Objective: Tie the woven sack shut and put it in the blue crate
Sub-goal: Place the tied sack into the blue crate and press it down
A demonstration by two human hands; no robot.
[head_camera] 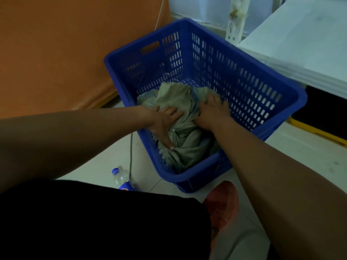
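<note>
Blue crate [253, 87] sits on tiled floor [105, 162], at an angle to the view. Woven sack [180, 102] is already inside, filling the near end, neck bunched and what looks like a knot near the middle. Left hand [164, 122] lies on the sack by the bunched neck, fingers splayed and mostly straight, pressing, not clamped. Right hand [213, 109] is flat on the sack next to the crate's right wall, fingers apart, holding nothing.

Risks, as a judgement: knot is small and dim, can't confirm it is tight, so it may slip once the pressing stops. Sack is humped, so loose fabric could spring back up over the rim. Right fingers are close to the slotted wall and could catch.

Around: orange padded surface [56, 53] at left, white counter [300, 44] at right, both close to the crate. Pink object [221, 205] touches the near corner, unclear what it is. Plastic bottle [122, 180] and dark cable [131, 156] lie on the floor to the left. Nothing blocks the crate opening.
</note>
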